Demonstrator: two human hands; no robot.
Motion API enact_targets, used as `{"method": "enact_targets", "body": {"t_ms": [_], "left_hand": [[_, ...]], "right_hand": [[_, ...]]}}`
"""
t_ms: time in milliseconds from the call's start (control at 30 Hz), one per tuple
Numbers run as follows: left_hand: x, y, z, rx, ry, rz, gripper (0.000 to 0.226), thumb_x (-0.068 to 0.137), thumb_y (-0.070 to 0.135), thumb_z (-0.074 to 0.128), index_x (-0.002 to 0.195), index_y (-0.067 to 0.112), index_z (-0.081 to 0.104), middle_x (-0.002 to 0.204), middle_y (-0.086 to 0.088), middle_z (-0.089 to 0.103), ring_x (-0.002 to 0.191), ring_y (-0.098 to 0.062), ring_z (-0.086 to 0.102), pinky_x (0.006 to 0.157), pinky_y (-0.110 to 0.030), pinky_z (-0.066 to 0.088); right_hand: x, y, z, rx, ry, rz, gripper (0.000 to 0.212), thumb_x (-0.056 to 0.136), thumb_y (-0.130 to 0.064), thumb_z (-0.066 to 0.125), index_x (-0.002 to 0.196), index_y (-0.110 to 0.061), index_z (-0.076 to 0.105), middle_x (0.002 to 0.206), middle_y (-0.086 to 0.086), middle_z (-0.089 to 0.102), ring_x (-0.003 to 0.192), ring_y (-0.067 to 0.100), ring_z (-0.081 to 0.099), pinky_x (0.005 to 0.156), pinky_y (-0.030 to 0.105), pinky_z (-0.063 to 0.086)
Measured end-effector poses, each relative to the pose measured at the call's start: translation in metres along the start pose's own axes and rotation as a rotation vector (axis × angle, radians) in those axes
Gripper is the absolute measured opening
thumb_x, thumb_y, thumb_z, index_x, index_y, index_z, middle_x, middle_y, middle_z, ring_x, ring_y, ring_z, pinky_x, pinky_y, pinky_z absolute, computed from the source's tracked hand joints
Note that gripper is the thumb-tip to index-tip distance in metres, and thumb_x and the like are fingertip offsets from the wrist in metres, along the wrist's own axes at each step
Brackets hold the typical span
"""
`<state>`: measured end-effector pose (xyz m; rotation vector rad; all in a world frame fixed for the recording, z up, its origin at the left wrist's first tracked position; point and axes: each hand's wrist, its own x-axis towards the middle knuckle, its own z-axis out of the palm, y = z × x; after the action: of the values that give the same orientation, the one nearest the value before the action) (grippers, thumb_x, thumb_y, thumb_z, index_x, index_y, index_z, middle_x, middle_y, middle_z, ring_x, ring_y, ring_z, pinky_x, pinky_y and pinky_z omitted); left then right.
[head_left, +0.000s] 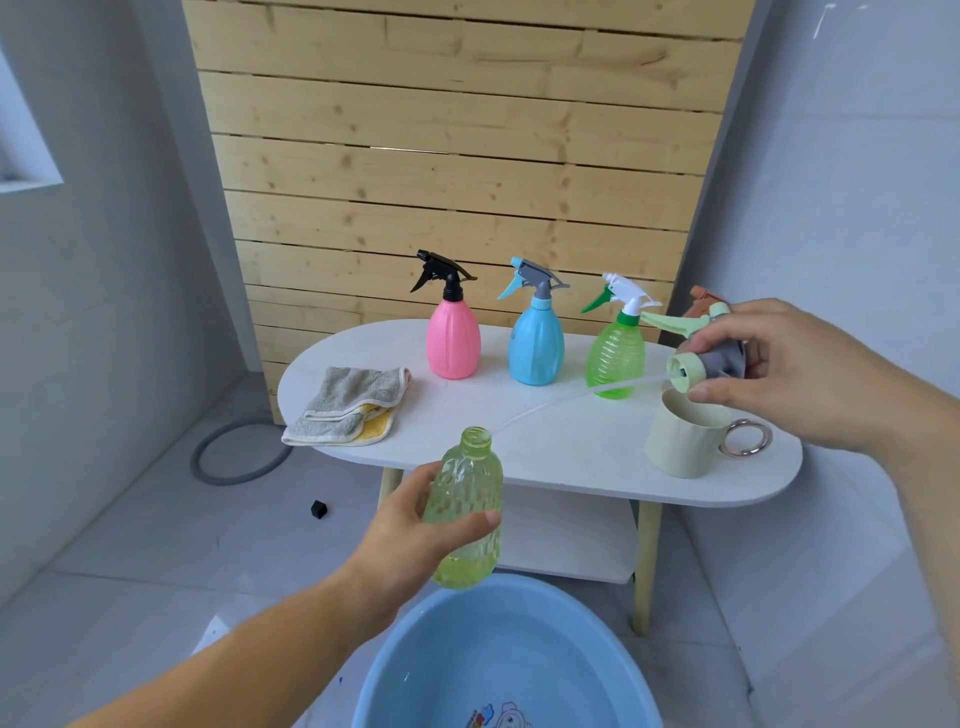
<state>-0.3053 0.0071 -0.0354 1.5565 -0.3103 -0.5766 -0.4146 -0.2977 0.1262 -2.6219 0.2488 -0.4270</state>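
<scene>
While over cartoon-printed basin (415, 649), bottle (467, 486) uncapped.

The person's left hand (415, 530) and right hand (795, 374) are bare, forearms uncovered, fingernails short and plain.

Pale pine slat panel (457, 130) up at 12 o'clock, plain grey walls (104, 286) either side, window recess (23, 156) peeking in at 10. White oval tabletop (545, 452) on light wooden legs (647, 561), lower shelf (566, 540) underneath. Grey floor tiles (130, 561), a grey hose loop (198, 460) at 8. Soft, even daylight.
</scene>
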Motion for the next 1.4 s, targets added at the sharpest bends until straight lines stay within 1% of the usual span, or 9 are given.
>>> {"method": "enact_targets", "body": {"t_ms": [167, 333, 433, 700, 967, 1067, 1167, 1300, 1400], "left_hand": [[-0.002, 0.0, 0.003, 0.016, -0.013, 0.022, 0.068, 0.067, 0.028, 0.093, 0.128, 0.03, 0.064, 0.116, 0.005, 0.076, 0.104, -0.015, 0.074, 0.094, -0.038, 0.06], [-0.003, 0.003, 0.009, 0.051, -0.053, 0.038, 0.065, 0.064, 0.033, 0.091, 0.124, 0.032, 0.067, 0.113, 0.006, 0.076, 0.106, -0.016, 0.074, 0.098, -0.042, 0.059], [0.0, 0.005, 0.012, 0.082, -0.086, 0.041, 0.063, 0.066, 0.034, 0.091, 0.124, 0.032, 0.067, 0.114, 0.004, 0.076, 0.107, -0.018, 0.073, 0.098, -0.042, 0.059], [0.024, 0.031, 0.023, 0.116, -0.16, 0.116, 0.054, 0.075, 0.024, 0.092, 0.123, 0.027, 0.068, 0.111, 0.001, 0.077, 0.106, -0.019, 0.073, 0.097, -0.039, 0.059], [0.085, 0.057, 0.021, 0.107, -0.143, 0.178, 0.056, 0.073, 0.027, 0.09, 0.125, 0.027, 0.068, 0.116, -0.001, 0.077, 0.109, -0.018, 0.073, 0.098, -0.034, 0.057], [0.106, 0.056, 0.019, 0.118, -0.134, 0.186, 0.052, 0.077, 0.023, 0.09, 0.125, 0.028, 0.068, 0.116, -0.001, 0.076, 0.108, -0.017, 0.073, 0.092, -0.028, 0.058], [0.123, 0.051, 0.018, 0.14, -0.121, 0.182, 0.05, 0.08, 0.022, 0.088, 0.125, 0.029, 0.068, 0.115, 0.0, 0.076, 0.105, -0.015, 0.073, 0.083, -0.019, 0.059], [0.14, 0.048, 0.02, 0.125, -0.106, 0.183, 0.048, 0.081, 0.023, 0.089, 0.124, 0.031, 0.069, 0.115, 0.0, 0.076, 0.106, -0.015, 0.073, 0.088, -0.026, 0.057], [0.15, 0.046, 0.023, 0.087, -0.082, 0.202, 0.044, 0.082, 0.019, 0.087, 0.121, 0.031, 0.07, 0.114, 0.002, 0.076, 0.103, -0.013, 0.074, 0.083, -0.021, 0.058]], "right_hand": [[-0.002, -0.027, 0.013, -0.048, 0.042, -0.035, 0.032, 0.071, -0.017, 0.086, 0.096, -0.029, 0.07, 0.114, -0.002, 0.051, 0.134, 0.015, 0.037, 0.101, 0.033, 0.039], [0.005, -0.052, 0.028, -0.012, 0.014, -0.119, 0.034, 0.069, -0.019, 0.087, 0.088, -0.035, 0.064, 0.076, -0.015, 0.056, 0.072, 0.002, 0.053, 0.082, 0.025, 0.037], [0.011, -0.061, 0.035, 0.112, -0.003, -0.129, 0.026, 0.075, -0.018, 0.083, 0.093, -0.03, 0.068, 0.061, -0.022, 0.058, 0.056, 0.0, 0.048, 0.062, 0.007, 0.037], [0.037, -0.083, 0.054, 0.31, 0.028, -0.261, 0.023, 0.091, -0.007, 0.064, 0.107, -0.023, 0.071, 0.072, -0.028, 0.06, 0.065, -0.01, 0.055, 0.06, 0.006, 0.038], [0.08, -0.069, 0.083, 0.4, 0.05, -0.317, 0.053, 0.093, -0.004, 0.059, 0.136, -0.035, 0.051, 0.131, -0.015, 0.059, 0.122, 0.003, 0.055, 0.106, 0.037, 0.046], [0.093, -0.055, 0.094, 0.456, 0.059, -0.242, 0.067, 0.093, -0.004, 0.06, 0.146, -0.036, 0.036, 0.126, -0.011, 0.062, 0.116, 0.008, 0.06, 0.105, 0.037, 0.047], [0.107, -0.043, 0.106, 0.458, 0.067, -0.232, 0.055, 0.092, -0.005, 0.06, 0.14, -0.029, 0.048, 0.123, -0.006, 0.066, 0.111, 0.009, 0.063, 0.104, 0.041, 0.048], [0.118, -0.038, 0.116, 0.435, 0.072, -0.255, 0.054, 0.095, -0.005, 0.057, 0.141, -0.034, 0.051, 0.095, -0.015, 0.063, 0.084, -0.002, 0.058, 0.087, 0.014, 0.046], [0.126, -0.034, 0.118, 0.407, 0.04, -0.263, 0.062, 0.094, -0.003, 0.056, 0.141, -0.044, 0.047, 0.094, -0.011, 0.062, 0.086, 0.006, 0.059, 0.092, 0.025, 0.052]]}}
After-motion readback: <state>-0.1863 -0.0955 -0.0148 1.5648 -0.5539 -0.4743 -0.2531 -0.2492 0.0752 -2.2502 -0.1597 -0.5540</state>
